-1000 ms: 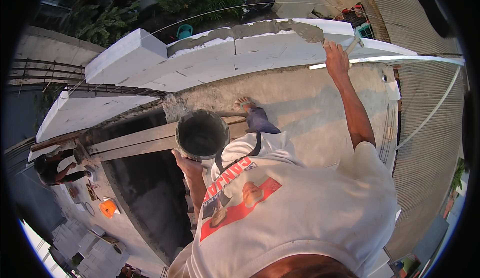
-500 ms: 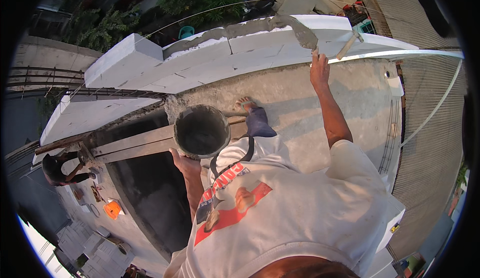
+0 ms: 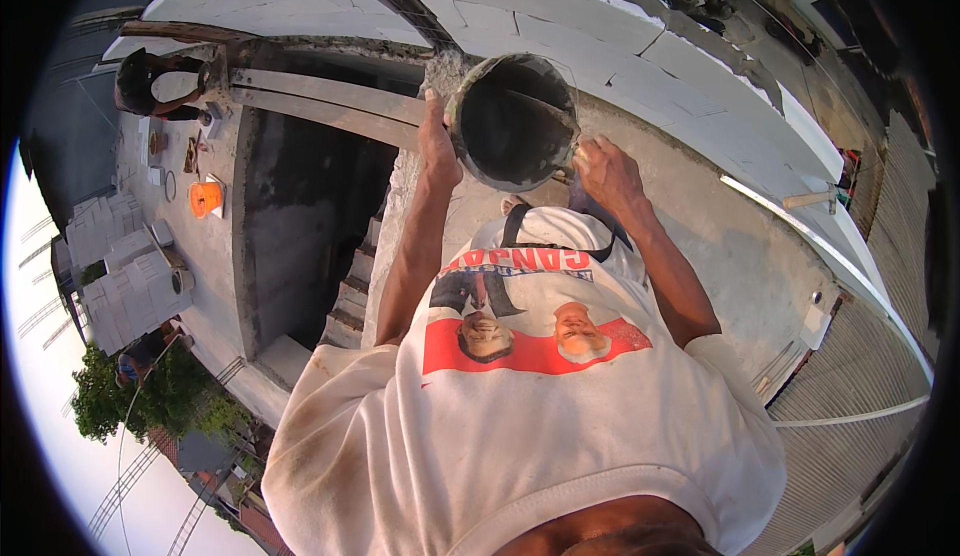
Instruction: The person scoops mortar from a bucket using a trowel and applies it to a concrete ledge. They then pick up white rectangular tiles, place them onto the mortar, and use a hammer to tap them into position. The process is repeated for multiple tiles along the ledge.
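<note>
A round, mortar-stained bucket [image 3: 466,146] hangs in front of my body, its mouth facing up. My left hand [image 3: 437,141] grips its left side, thumb up along the rim. At the right rim my right hand [image 3: 608,174] is closed round the handle of a trowel [image 3: 556,122]. The trowel's mortar-covered blade reaches into the dark inside of the bucket, and how much mortar lies there I cannot tell. Just beyond stands a wall of white blocks [image 3: 600,51], with wet grey mortar [image 3: 735,56] along its top.
Two planks [image 3: 330,98] bridge a dark stairwell opening [image 3: 310,186] at left. A person [image 3: 150,81] crouches past their far end, near an orange container [image 3: 205,198] and stacked white blocks [image 3: 125,286]. A wooden-handled tool [image 3: 808,199] lies by the wall at right.
My right hand has brought the trowel from the wall's top down to the bucket. My view has swung round, so the wall now lies further right and the crouching person higher up.
</note>
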Motion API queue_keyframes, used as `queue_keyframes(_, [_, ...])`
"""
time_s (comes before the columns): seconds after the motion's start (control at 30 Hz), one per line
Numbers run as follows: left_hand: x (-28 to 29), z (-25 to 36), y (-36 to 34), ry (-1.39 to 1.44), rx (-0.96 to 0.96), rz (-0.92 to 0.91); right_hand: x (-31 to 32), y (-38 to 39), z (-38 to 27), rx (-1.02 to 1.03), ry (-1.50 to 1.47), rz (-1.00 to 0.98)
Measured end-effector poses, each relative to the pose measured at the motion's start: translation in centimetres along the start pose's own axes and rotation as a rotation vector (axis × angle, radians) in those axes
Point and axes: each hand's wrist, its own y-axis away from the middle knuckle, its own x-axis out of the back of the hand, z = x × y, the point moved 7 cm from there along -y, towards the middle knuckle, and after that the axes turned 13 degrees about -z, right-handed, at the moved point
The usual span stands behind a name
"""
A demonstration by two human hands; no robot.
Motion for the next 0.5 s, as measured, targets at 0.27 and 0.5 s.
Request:
queue_keyframes(0.27, [-4.9,4.0,-0.7,0.146,-0.087,-0.178,-0.2,-6.1,-4.9,0.101,0.329,-0.103])
queue_keyframes(0.5, [-3.0,3.7,-2.7,0.166,-0.11,-0.18,1.5,-5.7,-5.0,0.218,0.255,-0.362])
